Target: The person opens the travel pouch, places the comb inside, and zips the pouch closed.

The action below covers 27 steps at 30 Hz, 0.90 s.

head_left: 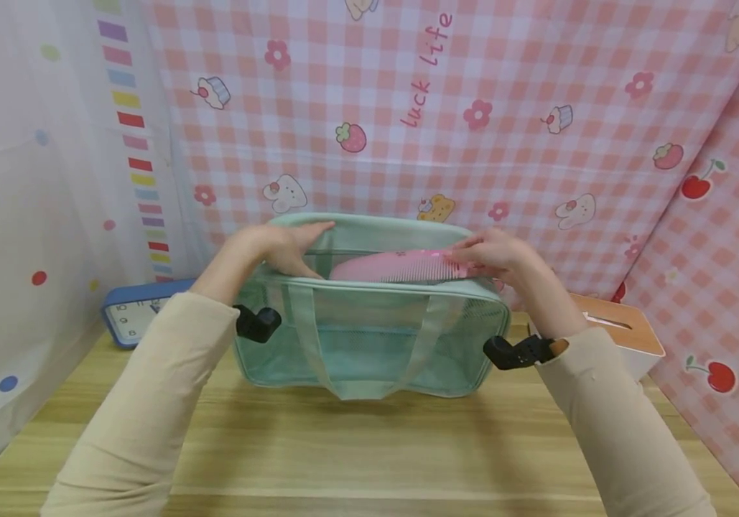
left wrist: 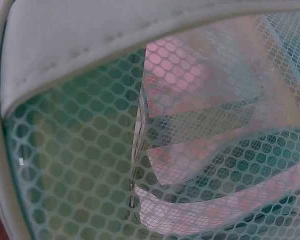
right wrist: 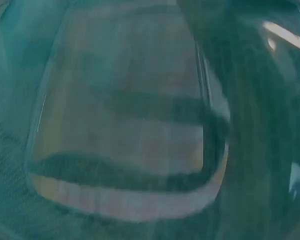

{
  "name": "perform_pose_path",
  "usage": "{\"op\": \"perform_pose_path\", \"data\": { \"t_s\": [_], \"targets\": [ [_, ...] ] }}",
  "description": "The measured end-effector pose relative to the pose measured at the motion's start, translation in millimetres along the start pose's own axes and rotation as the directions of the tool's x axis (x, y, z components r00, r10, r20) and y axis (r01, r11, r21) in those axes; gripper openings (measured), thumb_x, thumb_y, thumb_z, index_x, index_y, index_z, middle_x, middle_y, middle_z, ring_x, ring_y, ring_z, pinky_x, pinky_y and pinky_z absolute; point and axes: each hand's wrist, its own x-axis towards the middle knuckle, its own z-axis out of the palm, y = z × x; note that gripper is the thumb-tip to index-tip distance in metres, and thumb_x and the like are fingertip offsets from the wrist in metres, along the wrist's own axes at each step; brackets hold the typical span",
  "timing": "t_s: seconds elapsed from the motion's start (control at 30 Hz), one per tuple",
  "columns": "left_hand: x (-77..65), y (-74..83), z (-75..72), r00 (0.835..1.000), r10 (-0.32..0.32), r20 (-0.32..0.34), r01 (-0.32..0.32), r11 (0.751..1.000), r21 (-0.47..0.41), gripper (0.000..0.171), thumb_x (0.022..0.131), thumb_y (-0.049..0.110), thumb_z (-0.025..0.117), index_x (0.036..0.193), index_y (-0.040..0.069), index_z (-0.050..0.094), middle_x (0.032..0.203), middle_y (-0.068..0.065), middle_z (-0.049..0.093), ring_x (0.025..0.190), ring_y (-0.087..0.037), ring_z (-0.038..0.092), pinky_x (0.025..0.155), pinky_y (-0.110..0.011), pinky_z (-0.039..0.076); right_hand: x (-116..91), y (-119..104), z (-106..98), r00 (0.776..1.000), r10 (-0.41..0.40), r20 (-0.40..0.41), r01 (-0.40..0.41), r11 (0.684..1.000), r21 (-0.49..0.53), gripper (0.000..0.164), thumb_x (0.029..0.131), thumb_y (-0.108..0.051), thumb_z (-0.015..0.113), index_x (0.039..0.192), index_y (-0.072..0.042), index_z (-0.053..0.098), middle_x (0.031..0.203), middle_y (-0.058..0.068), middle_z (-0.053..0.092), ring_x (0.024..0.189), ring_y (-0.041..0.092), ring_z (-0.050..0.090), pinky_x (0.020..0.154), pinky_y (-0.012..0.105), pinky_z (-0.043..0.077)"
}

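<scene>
The R hand [head_left: 498, 255] grips the pink comb [head_left: 388, 267] by its right end, in the mouth of the see-thru green bag [head_left: 369, 359], & the L hand [head_left: 288, 249], fingers spread wide, sits at the bag's left end, prob. b/c that makes the gap big (comb's long!).

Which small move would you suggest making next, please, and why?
Probably lower the pink ridged item further into the green bag: the right hand holds it at the open mouth, with the left hand also there.
</scene>
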Motion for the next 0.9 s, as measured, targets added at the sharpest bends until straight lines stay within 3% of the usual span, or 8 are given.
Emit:
{"op": "perform_pose_path", "data": {
  "t_s": [0.2,0.37,0.5,0.6,0.67,0.77,0.9],
  "targets": [
    [-1.0,0.2,0.0,1.0,0.001,-0.003,-0.001,1.0,-0.003,0.088,0.09,0.028,0.056,0.146,0.004,-0.008,0.153,-0.019,-0.003,0.141,-0.034,0.003,0.115,-0.051,0.016,16.8,-18.5,24.1,0.997,0.01,0.071,-0.018,0.994,0.11,0.039,0.091,-0.007,0.053,0.127,0.007,0.048,0.088,0.001,0.059,0.068,0.005,0.056,0.061,0.014,0.051],
    [-0.6,0.5,0.2,1.0,0.003,-0.005,-0.003,1.0,0.0,0.088,0.09,0.028,0.056,0.146,0.005,-0.007,0.153,-0.019,-0.003,0.142,-0.034,0.003,0.115,-0.05,0.016,23.7,-17.8,33.4,0.999,0.019,0.047,-0.026,0.988,0.152,0.039,0.091,-0.002,0.052,0.129,0.006,0.047,0.107,0.013,0.058,0.07,0.005,0.058,0.061,0.014,0.051],
    [-1.1,2.1,0.2,1.0,0.01,-0.002,-0.01,1.0,-0.01,0.087,0.09,0.028,0.056,0.146,0.005,-0.007,0.153,-0.02,-0.003,0.141,-0.034,0.003,0.115,-0.051,0.016,24.0,-13.6,32.6,0.998,-0.01,0.063,0.0,0.989,0.15,0.041,0.091,0.003,0.047,0.131,0.008,0.042,0.13,0.026,0.048,0.074,0.002,0.059,0.071,0.015,0.054],
    [-1.3,3.2,-0.2,1.0,0.009,0.003,-0.009,1.0,-0.019,0.088,0.09,0.027,0.056,0.146,0.005,-0.007,0.153,-0.02,-0.003,0.141,-0.035,0.002,0.115,-0.051,0.016,20.3,-11.2,29.3,0.996,-0.037,0.082,0.023,0.986,0.167,0.041,0.092,0.003,0.046,0.132,0.01,0.039,0.134,0.028,0.043,0.077,0.001,0.061,0.084,0.022,0.053],
    [-1.2,3.0,-0.2,1.0,0.008,0.003,-0.008,1.0,-0.023,0.088,0.09,0.027,0.056,0.146,0.006,-0.007,0.153,-0.02,-0.003,0.141,-0.035,0.002,0.114,-0.051,0.016,17.1,-10.7,27.3,0.996,-0.045,0.077,0.03,0.982,0.187,0.04,0.092,0.0,0.047,0.131,0.011,0.041,0.128,0.027,0.051,0.076,0.002,0.064,0.088,0.028,0.052],
    [-1.7,2.1,0.5,1.0,0.007,-0.01,-0.007,1.0,-0.024,0.086,0.09,0.028,0.056,0.146,0.005,-0.005,0.153,-0.02,-0.001,0.141,-0.034,0.004,0.114,-0.05,0.017,12.5,-12.0,26.4,0.997,-0.057,0.055,0.045,0.978,0.205,0.04,0.093,-0.005,0.049,0.129,0.011,0.043,0.103,0.018,0.067,0.073,0.005,0.066,0.085,0.029,0.054],
    [-3.8,-0.3,4.5,0.995,0.027,-0.097,-0.03,0.999,-0.027,0.081,0.089,0.029,0.057,0.146,0.003,0.005,0.152,-0.02,0.01,0.14,-0.035,0.013,0.114,-0.049,0.02,7.9,-16.6,29.5,0.997,-0.068,0.035,0.059,0.977,0.205,0.038,0.093,-0.007,0.049,0.127,0.01,0.045,0.08,0.002,0.068,0.069,0.006,0.066,0.075,0.025,0.057]
  ]
}}
